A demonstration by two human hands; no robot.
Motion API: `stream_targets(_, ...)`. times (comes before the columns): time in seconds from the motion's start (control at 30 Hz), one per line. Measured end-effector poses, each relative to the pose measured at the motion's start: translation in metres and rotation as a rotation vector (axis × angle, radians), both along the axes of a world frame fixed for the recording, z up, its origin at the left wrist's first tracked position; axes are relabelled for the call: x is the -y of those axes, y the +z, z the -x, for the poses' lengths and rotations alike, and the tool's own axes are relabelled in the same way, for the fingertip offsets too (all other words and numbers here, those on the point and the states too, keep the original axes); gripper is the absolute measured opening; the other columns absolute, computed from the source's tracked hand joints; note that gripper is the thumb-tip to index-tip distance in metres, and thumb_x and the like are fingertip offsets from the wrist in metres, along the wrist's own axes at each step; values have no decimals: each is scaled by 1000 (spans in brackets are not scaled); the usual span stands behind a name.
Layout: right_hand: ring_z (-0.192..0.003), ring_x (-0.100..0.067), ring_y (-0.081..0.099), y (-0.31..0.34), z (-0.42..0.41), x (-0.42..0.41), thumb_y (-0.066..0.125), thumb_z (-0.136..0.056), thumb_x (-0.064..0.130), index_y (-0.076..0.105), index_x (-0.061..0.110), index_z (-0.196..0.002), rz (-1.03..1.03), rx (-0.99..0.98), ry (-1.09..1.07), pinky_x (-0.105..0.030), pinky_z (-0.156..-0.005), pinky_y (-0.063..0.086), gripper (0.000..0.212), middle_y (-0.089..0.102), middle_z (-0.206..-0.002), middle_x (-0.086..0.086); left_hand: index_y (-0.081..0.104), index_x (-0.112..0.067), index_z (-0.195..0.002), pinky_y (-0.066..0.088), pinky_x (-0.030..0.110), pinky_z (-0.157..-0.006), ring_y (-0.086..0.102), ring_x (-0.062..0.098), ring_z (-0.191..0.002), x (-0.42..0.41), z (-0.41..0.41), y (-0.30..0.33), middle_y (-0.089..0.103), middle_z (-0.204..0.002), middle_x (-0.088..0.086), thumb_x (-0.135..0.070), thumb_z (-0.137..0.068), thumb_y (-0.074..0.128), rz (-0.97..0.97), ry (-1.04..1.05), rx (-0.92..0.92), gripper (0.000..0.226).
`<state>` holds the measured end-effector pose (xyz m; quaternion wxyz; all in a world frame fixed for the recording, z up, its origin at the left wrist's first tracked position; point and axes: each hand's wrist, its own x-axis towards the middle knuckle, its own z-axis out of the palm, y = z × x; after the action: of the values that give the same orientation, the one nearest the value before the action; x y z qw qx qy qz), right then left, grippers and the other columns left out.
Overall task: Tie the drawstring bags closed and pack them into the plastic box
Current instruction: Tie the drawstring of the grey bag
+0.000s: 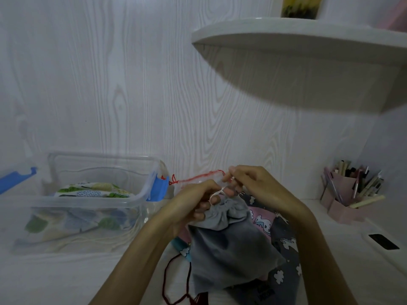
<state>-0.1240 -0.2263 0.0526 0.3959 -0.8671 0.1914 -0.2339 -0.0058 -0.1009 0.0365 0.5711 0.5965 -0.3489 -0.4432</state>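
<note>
A grey drawstring bag point(229, 252) hangs in front of me, its mouth gathered shut. My left hand point(193, 203) grips the gathered neck. A white drawstring point(217, 194) runs looped between the fingers of both hands, and my right hand point(248, 183) pinches it just above the neck. The clear plastic box point(72, 216) with blue clips stands on the left. Inside it lies a leaf-patterned bag point(92, 190). More bags lie under my hands: a dark one with white cartoon prints point(284, 260), a pink one point(264, 219) and a sheer white one with red trim point(198, 180).
A pink pen holder point(345, 194) full of pens stands at the right. A curved white shelf point(297, 47) overhangs the desk at upper right. The box's blue-edged lid point(15, 178) lies at far left. A dark red cord point(176, 282) trails on the white desk near me.
</note>
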Motion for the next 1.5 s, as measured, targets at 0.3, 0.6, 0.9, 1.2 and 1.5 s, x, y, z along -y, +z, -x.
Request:
stream_targets(0.3,-71,-28,61,13,29,-2,64,-84,29,75,16,-86,88,-15,39,-30,-70,50,17,71,-81,-14,73,-9,-95,36,20,-58,53,5,-64,-6,-10,2,67,-71,-4,-34,-86,61,1,104,107,29)
stream_targets(0.6,-82,-21,70,17,23,-21,68,-82,30,77,20,-85,70,-173,196,-31,-79,57,14,75,-83,-3,76,-20,-86,47,11,-53,62,0,-71,-11,-10,4,70,-74,-7,-30,-79,68,82,74,126,15)
stream_targets(0.9,-63,-1,58,3,8,-14,44,-97,4,63,20,-99,-94,-60,145,-10,-55,45,25,66,-73,15,73,-19,-103,48,5,-60,67,-5,-87,-14,-12,6,75,-95,-10,-15,-79,70,143,27,251,25)
stream_targets(1.2,-53,-4,47,1,4,-13,47,-98,15,68,12,-104,-226,-156,94,-18,-51,33,22,53,-59,8,77,-20,-90,54,16,-79,69,-1,-82,-15,-21,3,75,-82,-8,-13,-74,76,301,202,686,17)
stream_targets(1.5,-50,-6,37,-12,-2,-8,52,-94,12,68,5,-99,-384,-105,136,-15,-48,30,18,46,-57,0,76,-29,-85,57,41,-71,68,10,-79,-6,-15,-9,72,-81,-9,-16,-73,78,473,321,796,18)
